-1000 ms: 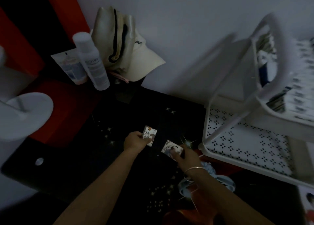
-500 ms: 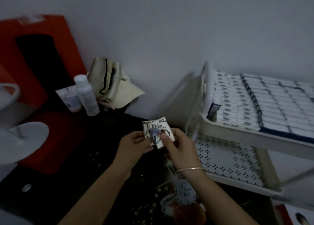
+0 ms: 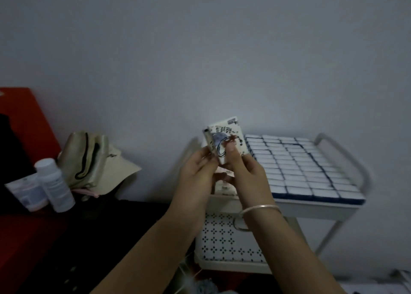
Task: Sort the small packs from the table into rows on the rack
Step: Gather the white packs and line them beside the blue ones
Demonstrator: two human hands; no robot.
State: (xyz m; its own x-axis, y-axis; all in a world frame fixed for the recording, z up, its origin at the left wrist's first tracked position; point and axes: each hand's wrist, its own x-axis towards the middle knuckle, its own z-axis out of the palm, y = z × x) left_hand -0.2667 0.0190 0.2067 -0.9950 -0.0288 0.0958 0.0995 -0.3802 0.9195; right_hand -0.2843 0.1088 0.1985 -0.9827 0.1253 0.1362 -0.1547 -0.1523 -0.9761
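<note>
Head view: both hands are raised just in front of the white rack [image 3: 311, 207]. The left hand [image 3: 196, 176] pinches a small pack [image 3: 209, 140] edge-on between curled fingers. The right hand [image 3: 248, 174], with a bracelet [image 3: 260, 208] at the wrist, grips a second pack [image 3: 230, 129], its printed face toward the camera and the thumb across it. The two packs touch. Rows of packs [image 3: 295, 164] fill the rack's top tray. A cap [image 3: 95, 160] and a bottle [image 3: 54, 184] sit well to the left

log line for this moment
left hand: pinches edge-on pack | right hand: holds face-on pack | rack: rows on top | placed: no
</note>
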